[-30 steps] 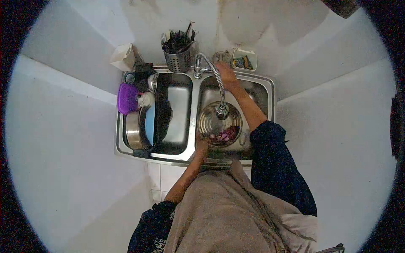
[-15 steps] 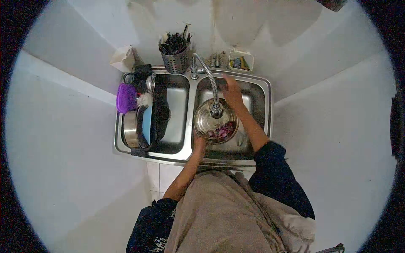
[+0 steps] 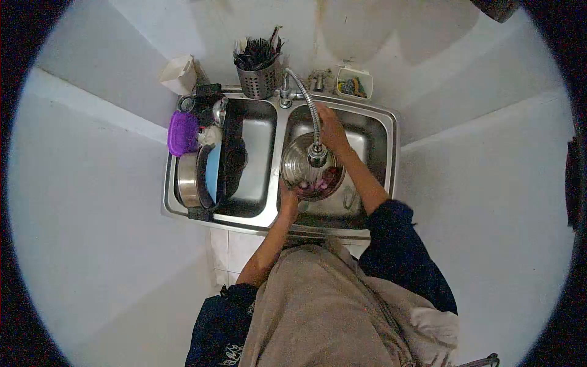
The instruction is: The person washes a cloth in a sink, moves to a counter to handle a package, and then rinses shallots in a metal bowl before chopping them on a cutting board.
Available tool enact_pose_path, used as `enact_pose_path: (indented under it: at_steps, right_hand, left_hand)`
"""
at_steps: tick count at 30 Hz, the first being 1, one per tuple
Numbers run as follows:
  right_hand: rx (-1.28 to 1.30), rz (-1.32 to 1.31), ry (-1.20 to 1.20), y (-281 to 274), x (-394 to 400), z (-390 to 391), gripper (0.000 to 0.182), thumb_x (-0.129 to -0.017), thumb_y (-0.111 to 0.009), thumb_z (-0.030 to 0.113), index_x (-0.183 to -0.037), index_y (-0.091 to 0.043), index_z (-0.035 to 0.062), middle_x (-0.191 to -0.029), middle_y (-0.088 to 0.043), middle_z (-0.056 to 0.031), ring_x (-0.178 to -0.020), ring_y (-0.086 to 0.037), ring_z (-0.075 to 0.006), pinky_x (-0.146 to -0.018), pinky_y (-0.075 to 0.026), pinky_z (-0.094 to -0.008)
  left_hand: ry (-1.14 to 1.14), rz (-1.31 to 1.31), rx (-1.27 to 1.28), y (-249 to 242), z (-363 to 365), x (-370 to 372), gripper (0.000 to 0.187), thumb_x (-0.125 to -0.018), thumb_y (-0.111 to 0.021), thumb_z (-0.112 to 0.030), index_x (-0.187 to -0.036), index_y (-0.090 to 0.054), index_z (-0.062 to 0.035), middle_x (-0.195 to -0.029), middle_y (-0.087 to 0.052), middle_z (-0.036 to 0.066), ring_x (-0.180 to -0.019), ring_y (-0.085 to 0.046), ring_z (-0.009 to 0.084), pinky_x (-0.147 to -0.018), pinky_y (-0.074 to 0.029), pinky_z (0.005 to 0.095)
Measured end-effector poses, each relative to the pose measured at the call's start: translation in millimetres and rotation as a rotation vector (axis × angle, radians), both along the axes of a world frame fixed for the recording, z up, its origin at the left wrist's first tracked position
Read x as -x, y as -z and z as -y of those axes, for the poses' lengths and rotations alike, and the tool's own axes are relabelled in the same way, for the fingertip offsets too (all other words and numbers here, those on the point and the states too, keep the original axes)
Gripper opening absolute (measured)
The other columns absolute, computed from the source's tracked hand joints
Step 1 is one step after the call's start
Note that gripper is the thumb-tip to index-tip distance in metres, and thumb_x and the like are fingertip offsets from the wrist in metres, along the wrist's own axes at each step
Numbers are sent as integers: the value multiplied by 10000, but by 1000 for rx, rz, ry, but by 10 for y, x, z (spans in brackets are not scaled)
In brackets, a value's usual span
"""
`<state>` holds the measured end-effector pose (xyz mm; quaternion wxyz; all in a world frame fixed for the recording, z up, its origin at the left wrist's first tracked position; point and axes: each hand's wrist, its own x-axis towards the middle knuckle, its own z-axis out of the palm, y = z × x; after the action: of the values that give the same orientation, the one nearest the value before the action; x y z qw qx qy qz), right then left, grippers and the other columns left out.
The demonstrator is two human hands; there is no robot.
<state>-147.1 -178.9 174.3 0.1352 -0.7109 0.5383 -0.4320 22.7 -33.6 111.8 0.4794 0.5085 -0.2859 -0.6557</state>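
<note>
A round metal bowl (image 3: 295, 164) sits in the right sink basin, with purple-pink pieces that look like shallots (image 3: 322, 183) gathered at its near side. My left hand (image 3: 289, 199) is closed on the bowl's near-left rim. Directly over the bowl hangs the faucet's spray head (image 3: 317, 156), on a bent flexible metal hose (image 3: 309, 104). Thin streaks of water show below the head. My right hand (image 3: 332, 129) is beyond the bowl, right beside the hose, its fingertips partly hidden behind it.
The left basin (image 3: 254, 128) has a dish rack along its left side, with pans (image 3: 188, 180), a blue item (image 3: 212, 174) and a purple container (image 3: 183, 133). Behind the sink stand a perforated cutlery holder (image 3: 257, 82) and a white tub with sponges (image 3: 354, 84). Walls close in both sides.
My right hand has shifted slightly inward against the hose. The bowl has moved a little up in view with my left hand on it. Water streaks now show under the spray head.
</note>
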Motion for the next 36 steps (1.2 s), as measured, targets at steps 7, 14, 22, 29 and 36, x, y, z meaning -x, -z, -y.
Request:
enact_pose_path:
  at_steps: [7,14,22,29,36]
  right_hand:
    - [-267,-319,17,316,80,-1118,318,-857,-537,122,-1146,-524,-12,-1139,-523,-190,-1095,-488,-364,-945,-423,-412]
    - [-424,-568,67,697,-328,-1680,438,-850,-578,230,-1173,-504,-57,-1205,-486,-281,-1110,-473,-440,-966,-404,-457]
    - [-664,-403,-311,622,-221,-1556,396,-762,-612,144,-1145,-576,45,-1133,-555,-261,-1120,-472,-432,-980,-381,-495]
    - [-238,-640,12,703,-198,-1512,370,-752,-602,105,-1110,-586,14,-1228,-462,-309,-1189,-415,-437,-1002,-364,-499]
    - [-1031,-350,-34,1210,-96,-1267,377,-805,-591,188,-1121,-576,-17,-1205,-503,-284,-1189,-444,-391,-950,-405,-490]
  left_hand:
    - [18,74,43,875,-238,-129,750,-800,-619,-78,-1425,-205,-96,-1290,-462,109,-1093,-513,236,-855,-477,330]
    - [35,110,2,300,-268,-77,684,-839,-508,-7,-1435,-176,-64,-1313,-432,132,-1034,-522,222,-811,-473,303]
    - [8,176,190,236,-300,-141,640,-840,-500,33,-1407,-230,-94,-1318,-423,113,-1113,-471,218,-874,-433,312]
    - [-38,94,6,-88,-288,-121,639,-795,-495,57,-1364,-285,-142,-1279,-449,102,-1094,-471,221,-870,-421,311]
    - [-66,198,-80,166,-374,-92,662,-767,-461,34,-1382,-260,-109,-1283,-438,122,-1112,-461,242,-897,-412,335]
